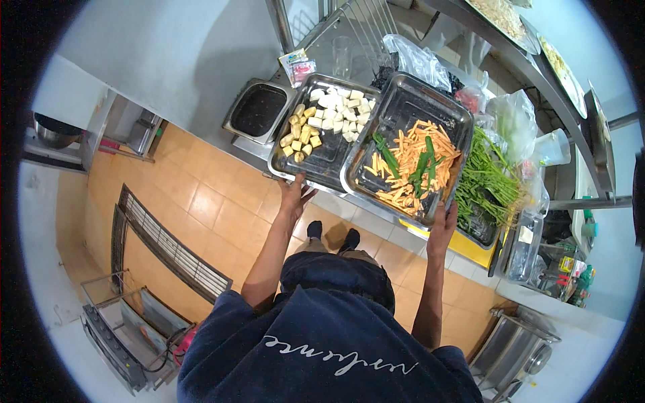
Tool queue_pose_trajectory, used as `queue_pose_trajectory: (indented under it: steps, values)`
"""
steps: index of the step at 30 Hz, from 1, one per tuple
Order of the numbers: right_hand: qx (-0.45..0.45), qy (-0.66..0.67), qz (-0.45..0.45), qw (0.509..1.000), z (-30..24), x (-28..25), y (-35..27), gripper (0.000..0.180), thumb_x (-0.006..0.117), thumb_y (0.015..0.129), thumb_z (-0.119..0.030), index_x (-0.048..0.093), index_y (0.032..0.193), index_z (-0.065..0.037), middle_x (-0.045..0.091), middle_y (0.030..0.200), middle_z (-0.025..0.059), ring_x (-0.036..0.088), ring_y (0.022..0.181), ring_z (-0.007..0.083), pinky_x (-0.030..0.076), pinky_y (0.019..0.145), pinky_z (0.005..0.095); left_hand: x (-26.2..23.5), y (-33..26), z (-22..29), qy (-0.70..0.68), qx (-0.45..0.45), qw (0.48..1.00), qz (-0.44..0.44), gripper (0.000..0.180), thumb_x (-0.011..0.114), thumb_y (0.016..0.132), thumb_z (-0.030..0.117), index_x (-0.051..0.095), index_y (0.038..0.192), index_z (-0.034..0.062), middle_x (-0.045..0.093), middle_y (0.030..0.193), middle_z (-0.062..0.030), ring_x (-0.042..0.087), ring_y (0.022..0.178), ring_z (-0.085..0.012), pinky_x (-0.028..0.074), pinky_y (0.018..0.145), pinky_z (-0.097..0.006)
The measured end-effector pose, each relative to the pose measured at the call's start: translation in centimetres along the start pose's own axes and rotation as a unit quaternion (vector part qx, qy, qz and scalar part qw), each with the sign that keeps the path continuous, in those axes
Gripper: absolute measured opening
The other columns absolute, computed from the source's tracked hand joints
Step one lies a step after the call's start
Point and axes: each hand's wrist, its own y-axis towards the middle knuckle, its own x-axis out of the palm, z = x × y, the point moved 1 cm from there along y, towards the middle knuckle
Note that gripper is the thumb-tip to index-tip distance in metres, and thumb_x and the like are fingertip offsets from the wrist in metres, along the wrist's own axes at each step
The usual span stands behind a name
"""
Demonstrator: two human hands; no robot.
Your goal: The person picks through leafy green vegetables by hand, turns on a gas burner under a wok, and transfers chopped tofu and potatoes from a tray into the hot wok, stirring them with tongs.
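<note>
- While the head view looks straight down on the counter [252,152], I see two steel trays side by side near its front edge, their neighbouring rims meeting or overlapping; I can't tell which.
- The left hand [295,195] is at the near edge of the left tray [326,158], thumb apart from the fingers. Whether it pinches the rim or merely rests there, I can't tell.
- The right hand [443,225] is at the near right corner of the right tray [416,94], fingertips up by the rim; its underside is hidden, so I can't tell how firm that hold is.
- White cubes [336,107] gather along the left tray's far edge, with yellow chunks [302,134] down its left edge. I'd keep that tray level, since loose pieces could roll.
- Orange strips [437,141] and green pieces [420,168] crowd the right tray's near half. That end probably weighs more, so it deserves firm support.
- With one hand at each outer side, I'd press evenly, watch the middle rims, and spare the leafy greens [484,168] beyond the right tray's right edge.
</note>
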Motion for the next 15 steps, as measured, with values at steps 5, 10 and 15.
queue_pose_trajectory:
  steps: [5, 10, 15]
  values:
    - [-0.051, -0.018, 0.021, 0.998, -0.7, -1.4, 0.9, 0.040, 0.051, 0.100, -0.024, 0.048, 0.129, 0.003, 0.059, 0.108, 0.0075, 0.052, 0.094, 0.0142, 0.042, 0.086, 0.0274, -0.8, -2.3, -1.6, -0.026, -0.010, 1.000, -0.007, 0.035, 0.059, 0.087, 0.011, 0.043, 0.119, 0.0126, 0.052, 0.109, -0.0092, 0.055, 0.097, -0.0261, 0.055, 0.077, -0.046]
    - [-0.051, -0.015, -0.003, 0.999, -0.1, -4.2, 1.4, 0.041, 0.051, 0.099, -0.024, 0.047, 0.130, 0.004, 0.059, 0.113, 0.0094, 0.052, 0.098, 0.0169, 0.041, 0.090, 0.0297, -2.1, -6.0, -3.3, -0.051, -0.053, 0.997, 0.009, 0.008, 0.054, 0.090, 0.012, 0.052, 0.087, 0.0052, 0.052, 0.100, -0.0094, 0.054, 0.094, -0.0262, 0.056, 0.079, -0.044]
    - [-0.030, -0.020, -0.015, 0.999, -0.7, -4.9, 0.7, 0.052, 0.052, 0.100, -0.029, 0.040, 0.137, 0.005, 0.053, 0.127, 0.0130, 0.050, 0.111, 0.0199, 0.036, 0.098, 0.0322, -6.4, -10.1, -6.2, -0.049, -0.042, 0.997, 0.045, 0.011, 0.050, 0.096, 0.015, 0.050, 0.089, 0.0063, 0.056, 0.092, -0.0093, 0.058, 0.087, -0.0262, 0.058, 0.074, -0.048]
